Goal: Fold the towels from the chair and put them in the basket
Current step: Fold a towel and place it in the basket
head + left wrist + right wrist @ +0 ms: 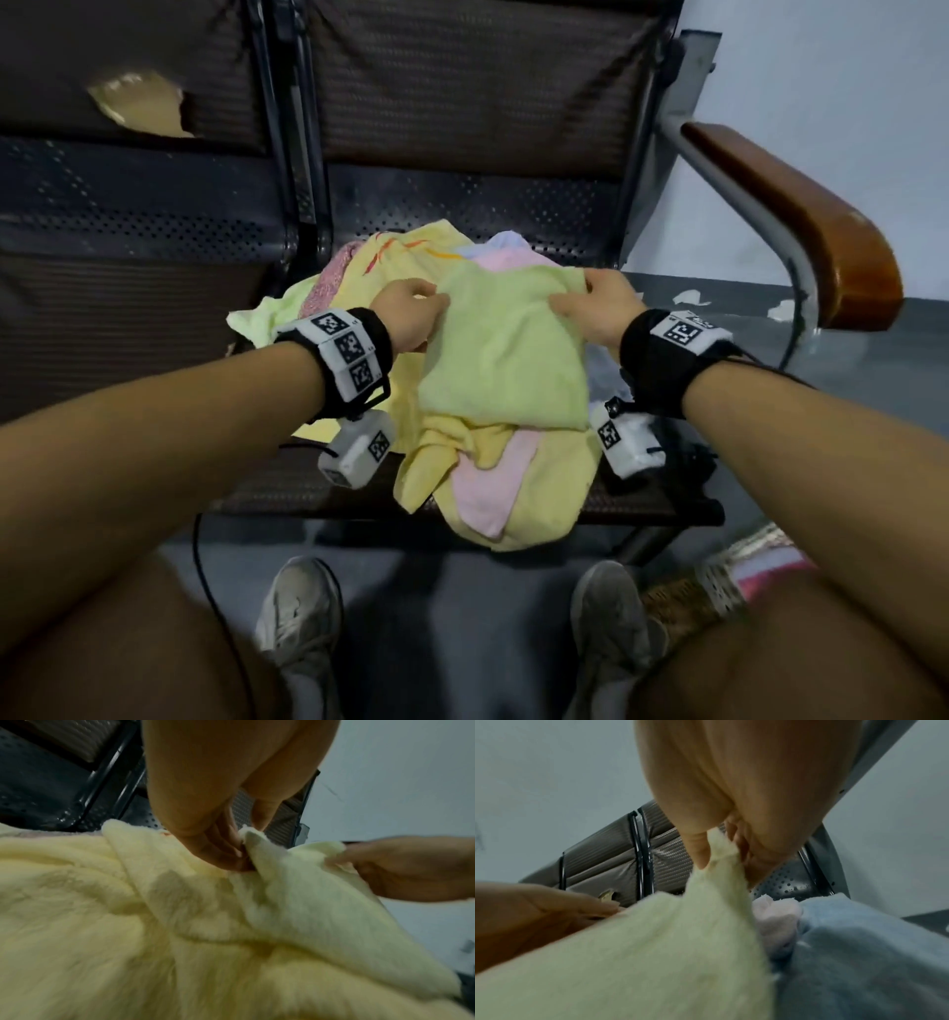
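A light green towel (506, 349) lies folded over on top of a heap of yellow, pink and blue towels (493, 478) on the chair seat (462, 205). My left hand (411, 313) pinches the towel's far left corner (250, 839). My right hand (598, 303) pinches its far right corner (718, 850) between thumb and fingers. Both hands hold that far edge a little above the heap. The basket (719, 591) shows only as a woven corner at the lower right, behind my right forearm.
A wooden armrest (801, 221) on a metal frame curves along the right of the seat. A second seat with a torn backrest (138, 108) stands to the left. My shoes (298, 616) are on the grey floor under the seat's front edge, and a black cable (205, 565) hangs there.
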